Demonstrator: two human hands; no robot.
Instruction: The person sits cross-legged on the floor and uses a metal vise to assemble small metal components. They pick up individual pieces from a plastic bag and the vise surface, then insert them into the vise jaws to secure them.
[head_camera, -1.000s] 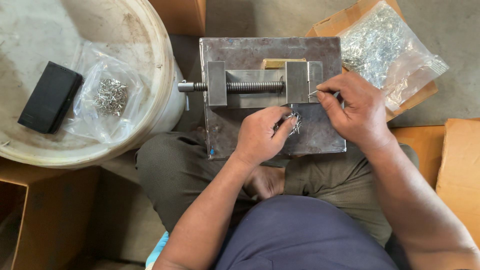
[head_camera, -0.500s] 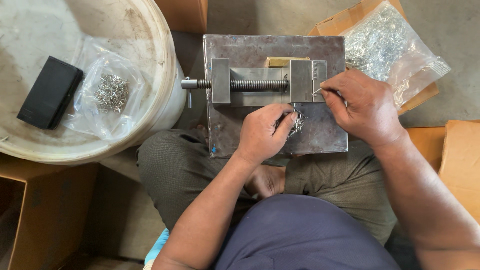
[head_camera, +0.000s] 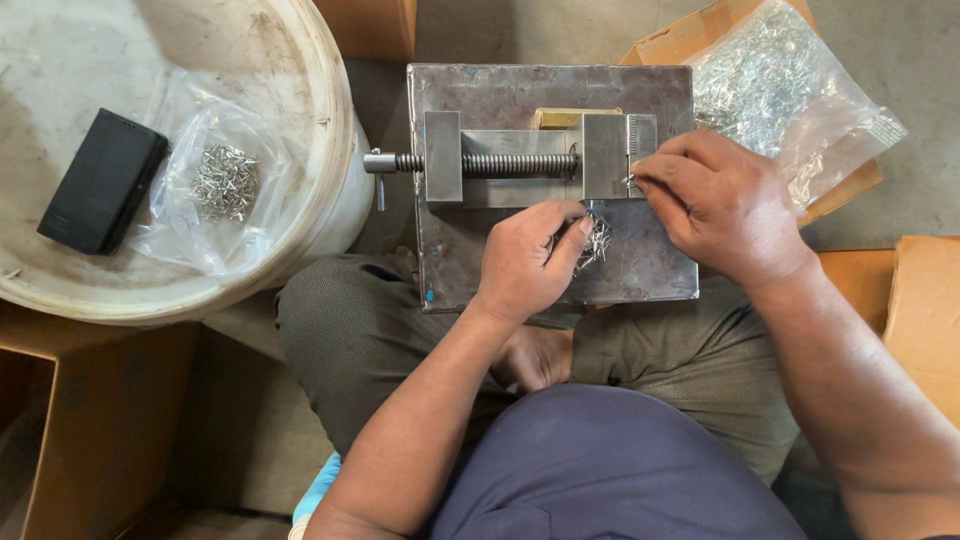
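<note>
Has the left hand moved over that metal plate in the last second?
Hardly. The left hand stays on the small pile of pins just below the vise, in the same spot against the vise screw; only its fingers shift slightly.

Small metal pins (head_camera: 596, 240) half hidden behind left hand (head_camera: 527, 262); count unclear.

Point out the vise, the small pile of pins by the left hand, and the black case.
vise (head_camera: 520, 160), head view, on its screw.
pile of pins (head_camera: 597, 240), head view, middle.
black case (head_camera: 102, 182), head view, top face.
</note>
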